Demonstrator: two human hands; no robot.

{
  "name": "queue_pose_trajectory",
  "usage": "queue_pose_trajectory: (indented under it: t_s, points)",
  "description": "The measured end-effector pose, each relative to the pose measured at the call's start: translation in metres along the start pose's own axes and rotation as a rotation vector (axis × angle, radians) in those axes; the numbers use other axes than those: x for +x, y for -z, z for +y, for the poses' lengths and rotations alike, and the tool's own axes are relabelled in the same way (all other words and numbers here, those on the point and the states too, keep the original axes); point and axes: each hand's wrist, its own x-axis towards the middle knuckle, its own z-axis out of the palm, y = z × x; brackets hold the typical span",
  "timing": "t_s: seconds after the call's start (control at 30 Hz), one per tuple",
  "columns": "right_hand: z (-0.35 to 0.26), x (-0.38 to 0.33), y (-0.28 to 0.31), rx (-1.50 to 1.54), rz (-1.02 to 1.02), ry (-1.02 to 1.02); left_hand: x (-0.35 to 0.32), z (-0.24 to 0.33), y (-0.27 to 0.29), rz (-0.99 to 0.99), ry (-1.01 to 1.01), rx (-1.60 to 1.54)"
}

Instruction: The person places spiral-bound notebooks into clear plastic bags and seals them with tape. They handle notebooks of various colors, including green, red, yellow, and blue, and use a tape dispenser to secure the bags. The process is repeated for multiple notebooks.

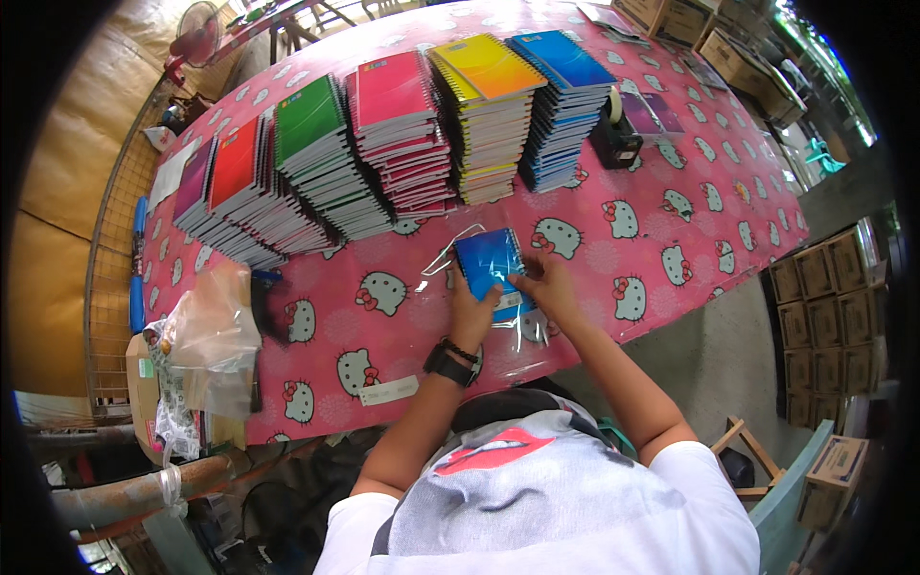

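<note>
A small blue spiral notebook [489,251] is between my hands above the near part of the table, its coil along the upper left side. Clear, shiny plastic [441,261] shows around it and hangs below its lower edge. My left hand [471,314] is closed on the notebook's lower left side, thumb on the cover. From the right, my right hand [550,290] grips the other edge, thumb over the lower right part. Beyond them stand stacks of spiral notebooks: purple [195,189], red [236,165], green [309,117], pink [393,88], yellow [487,67] and blue [563,59].
A black tape dispenser [615,142] sits right of the blue stack, beside flat purple notebooks [661,115]. Clear plastic bags [218,326] lie at the table's left edge. A white strip [389,391] lies near the front edge. Cardboard boxes [829,316] are piled at right.
</note>
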Motion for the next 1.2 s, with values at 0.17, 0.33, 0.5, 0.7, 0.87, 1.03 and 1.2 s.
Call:
queue_pose_trajectory:
  t_s: [0.17,0.33,0.5,0.7,0.87,1.03,1.2]
  points:
    - [-0.031,-0.006,0.008,-0.098,-0.091,-0.053,0.007,-0.030,0.010,0.039,-0.056,-0.288]
    - [-0.028,-0.014,-0.002,-0.148,0.051,0.025,-0.004,-0.012,0.003,0.089,0.068,-0.259]
    - [-0.024,-0.019,-0.010,-0.834,0.091,0.505,-0.005,-0.017,0.000,0.109,0.111,-0.314]
    - [-0.017,-0.019,-0.017,-0.981,0.050,0.429,-0.005,-0.021,-0.009,0.230,-0.025,-0.123]
    - [-0.017,-0.017,-0.017,-1.024,0.039,0.430,0.003,-0.027,0.016,0.130,0.040,0.138]
    - [-0.014,-0.020,-0.017,-1.052,0.079,0.432,0.027,-0.038,0.089,0.149,-0.135,0.514]
    - [-0.031,-0.022,-0.020,-1.114,0.072,0.452,0.023,-0.051,0.127,0.186,-0.220,0.646]
